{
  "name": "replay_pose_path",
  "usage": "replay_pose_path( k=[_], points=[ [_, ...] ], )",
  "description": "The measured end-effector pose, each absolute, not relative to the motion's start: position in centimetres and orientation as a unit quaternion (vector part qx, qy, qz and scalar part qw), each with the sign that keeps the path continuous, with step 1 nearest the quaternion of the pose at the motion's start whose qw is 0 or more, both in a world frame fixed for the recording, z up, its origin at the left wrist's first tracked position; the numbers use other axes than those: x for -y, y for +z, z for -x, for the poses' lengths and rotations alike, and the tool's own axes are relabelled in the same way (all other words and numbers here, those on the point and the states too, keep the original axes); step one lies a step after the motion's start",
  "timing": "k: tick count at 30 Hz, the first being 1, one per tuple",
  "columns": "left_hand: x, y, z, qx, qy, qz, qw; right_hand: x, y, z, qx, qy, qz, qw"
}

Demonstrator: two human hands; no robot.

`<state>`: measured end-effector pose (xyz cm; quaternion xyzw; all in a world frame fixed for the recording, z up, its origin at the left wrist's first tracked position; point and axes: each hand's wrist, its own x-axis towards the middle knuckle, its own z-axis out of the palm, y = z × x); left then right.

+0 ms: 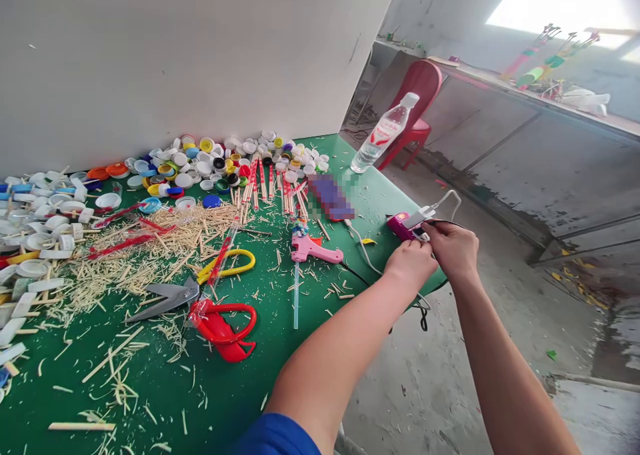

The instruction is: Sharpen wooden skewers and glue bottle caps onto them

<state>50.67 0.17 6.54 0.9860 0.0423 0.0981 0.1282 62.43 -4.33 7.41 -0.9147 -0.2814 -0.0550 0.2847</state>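
Note:
Both my hands are at the right edge of the green table [240, 375]. My left hand [411, 263] is closed beside a magenta socket block [401, 226]. My right hand [453, 245] pinches a black plug and cable [440, 222] at that block. A white plug [421, 216] with a white cord sits in the block. A pink glue gun [313, 248] with a clear glue stick lies just left of my hands.
Yellow scissors [227, 265], red scissors [223, 325], grey shears [165, 298], wood splinters and several bottle caps [200, 165] cover the table. A water bottle [384, 134] stands at the far corner. A red chair [417, 102] and bare floor lie to the right.

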Motion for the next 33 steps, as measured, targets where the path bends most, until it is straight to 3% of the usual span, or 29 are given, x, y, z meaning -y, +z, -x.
replay_pose_path(
  k=[6,11,15,19,25,29,33],
  points=[
    [-0.3,6.1,-50.8,-0.043,0.117,-0.985,0.122,4.0,8.1,-61.2,0.288,-0.087,0.911,0.282],
    [0.7,6.7,-51.0,-0.056,0.082,-0.991,0.089,2.2,15.4,-60.9,0.322,-0.244,0.877,0.261],
    [0.4,7.9,-50.5,-0.068,0.041,-0.991,0.11,2.1,18.7,-61.0,0.335,-0.263,0.864,0.268],
    [-0.1,9.5,-48.1,-0.046,-0.006,-0.985,0.165,4.7,16.8,-60.6,0.24,-0.183,0.912,0.279],
    [2.8,12.7,-40.8,-0.061,-0.064,-0.985,0.148,7.0,14.8,-57.4,0.216,0.073,0.957,0.18],
    [4.6,14.3,-36.0,-0.04,-0.139,-0.981,0.133,5.1,15.3,-54.3,0.308,0.164,0.927,0.134],
    [4.6,14.7,-32.1,-0.072,-0.148,-0.974,0.156,1.9,15.4,-51.6,0.461,0.167,0.87,0.059]
  ],
)
